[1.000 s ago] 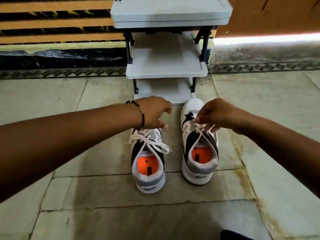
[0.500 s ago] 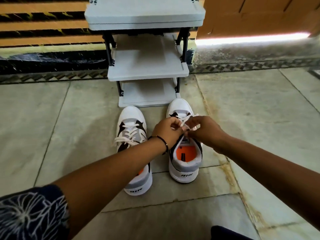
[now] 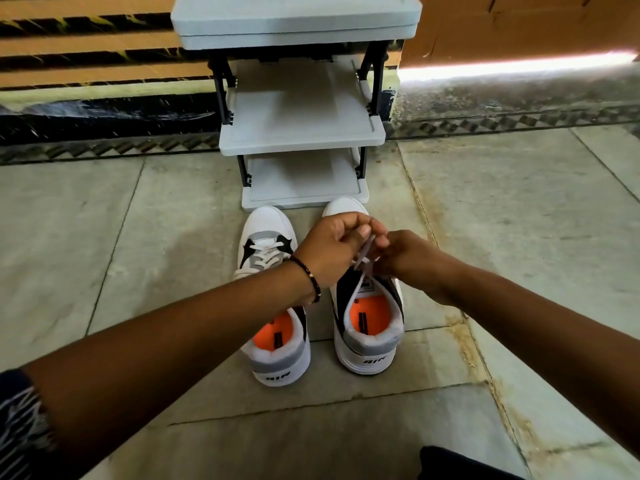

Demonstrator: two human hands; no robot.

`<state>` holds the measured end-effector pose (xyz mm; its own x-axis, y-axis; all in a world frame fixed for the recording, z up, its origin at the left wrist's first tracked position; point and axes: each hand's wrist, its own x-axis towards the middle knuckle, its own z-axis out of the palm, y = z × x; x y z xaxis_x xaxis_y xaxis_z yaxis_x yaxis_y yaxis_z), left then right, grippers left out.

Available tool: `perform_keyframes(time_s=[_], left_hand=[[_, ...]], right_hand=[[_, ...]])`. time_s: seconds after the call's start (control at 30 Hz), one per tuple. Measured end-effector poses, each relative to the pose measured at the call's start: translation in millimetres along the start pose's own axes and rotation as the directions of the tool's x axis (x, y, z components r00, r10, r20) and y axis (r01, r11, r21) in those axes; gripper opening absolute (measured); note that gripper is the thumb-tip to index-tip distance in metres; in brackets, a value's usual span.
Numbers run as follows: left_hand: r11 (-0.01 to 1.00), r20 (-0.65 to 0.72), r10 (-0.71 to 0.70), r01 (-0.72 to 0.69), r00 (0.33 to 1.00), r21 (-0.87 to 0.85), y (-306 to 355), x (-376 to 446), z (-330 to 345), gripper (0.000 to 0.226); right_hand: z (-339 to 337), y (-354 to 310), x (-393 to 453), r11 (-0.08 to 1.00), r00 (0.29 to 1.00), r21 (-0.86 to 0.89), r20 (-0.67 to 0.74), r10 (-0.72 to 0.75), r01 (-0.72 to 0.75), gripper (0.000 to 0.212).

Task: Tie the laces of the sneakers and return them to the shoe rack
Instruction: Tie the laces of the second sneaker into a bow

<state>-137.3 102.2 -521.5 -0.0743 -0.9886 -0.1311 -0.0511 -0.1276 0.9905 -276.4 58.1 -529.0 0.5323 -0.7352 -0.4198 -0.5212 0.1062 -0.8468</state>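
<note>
Two white, grey and black sneakers with orange insoles stand side by side on the floor, toes toward the shoe rack point(image 3: 302, 133). The left sneaker point(image 3: 268, 258) has its white laces lying loose across the tongue; my forearm crosses over its middle. Over the right sneaker point(image 3: 369, 327) both hands meet. My left hand point(image 3: 332, 247) pinches one strand of the white lace point(image 3: 363, 258), and my right hand point(image 3: 407, 258) pinches the other strand close beside it. The hands hide the front of that sneaker.
The grey plastic rack has three shelves on black legs and stands against a wall with orange and black stripes. Its lowest shelf point(image 3: 304, 188) sits just beyond the sneaker toes. Stone floor tiles point(image 3: 519, 237) stretch out on both sides. A dark knee point(image 3: 450, 462) shows at the bottom edge.
My left hand moved from above the left sneaker across to the right sneaker and took hold of its lace beside my right hand. The camera view shifted a little.
</note>
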Motion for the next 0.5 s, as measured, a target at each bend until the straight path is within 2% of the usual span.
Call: perform_keyframes(time_s=[0.1,0.17,0.27,0.33,0.37,0.43,0.5], left_hand=[[0.989,0.070,0.074,-0.083,0.995,0.123,5,4,-2,0.030],[0.972,0.101,0.136,-0.153,0.985,0.180,12,4,-4,0.038],[0.943,0.056,0.272,-0.277,0.961,0.183,29,12,-11,0.049],[0.935,0.011,0.277,-0.272,0.961,0.229,39,23,-17,0.047],[0.934,-0.008,0.235,-0.224,0.972,0.277,41,27,-20,0.046],[0.919,-0.022,0.040,-0.028,0.999,0.394,37,31,-23,0.041],[0.865,-0.031,-0.151,0.147,0.988,0.479,23,28,-25,0.039]], right_hand=[[0,1,-3,0.991,0.996,0.130,0.090,-0.013,0.001,0.024],[0,2,-4,0.992,0.997,0.128,0.079,-0.021,0.011,0.017],[1,1,-6,0.994,0.999,0.106,0.040,-0.019,0.015,0.015],[3,2,-5,0.992,1.000,0.123,0.017,-0.019,0.017,0.019],[4,1,-4,0.991,1.000,0.129,0.009,-0.021,0.020,0.022],[6,-4,-4,0.989,0.999,0.142,-0.012,-0.034,0.035,0.026],[4,-10,-5,0.984,0.998,0.171,-0.051,-0.047,0.055,0.026]])
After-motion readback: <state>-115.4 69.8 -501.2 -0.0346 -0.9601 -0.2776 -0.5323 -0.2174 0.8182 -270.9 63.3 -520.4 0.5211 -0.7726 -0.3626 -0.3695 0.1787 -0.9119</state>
